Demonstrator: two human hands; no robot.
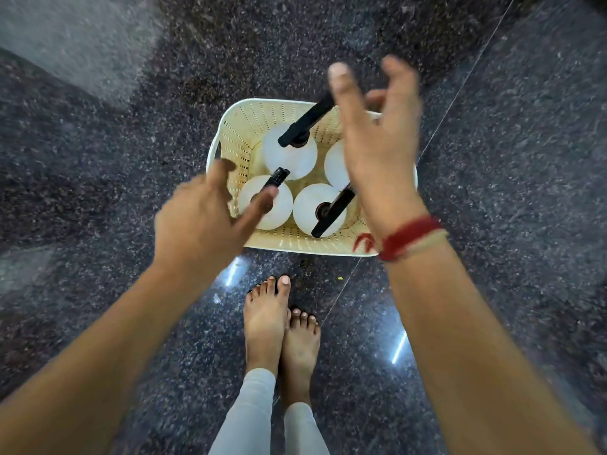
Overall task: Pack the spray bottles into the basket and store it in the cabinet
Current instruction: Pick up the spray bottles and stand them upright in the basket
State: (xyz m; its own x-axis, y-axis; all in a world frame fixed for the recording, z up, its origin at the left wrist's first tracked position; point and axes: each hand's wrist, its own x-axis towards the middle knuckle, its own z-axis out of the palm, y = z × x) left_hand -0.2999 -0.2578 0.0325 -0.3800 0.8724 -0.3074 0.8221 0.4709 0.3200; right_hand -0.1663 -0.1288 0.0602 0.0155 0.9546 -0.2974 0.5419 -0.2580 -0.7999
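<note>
**Basket packed, both hands empty above it**

Cream perforated basket (241, 133) on a dark speckled stone floor (509, 192) holds four upright white spray bottles (289, 156). Left hand (200, 221) and right hand (377, 142) hover above, fingers spread, gripping nothing. Bare feet (266, 320) stand near the basket's near edge.

A cream perforated plastic basket (243, 133) sits on the dark speckled polished stone floor (509, 192) at the centre of the frame. Four white round spray bottles with black trigger heads stand upright inside it: one at the upper middle (289, 152), one at the right (335, 165) largely hidden, one at the lower left (259, 205), one at the lower middle (315, 208). The left hand (200, 221) hovers over the basket's lower left corner, the right hand (374, 139) over its right side. Two bare feet (282, 330) stand just below the basket.
</note>
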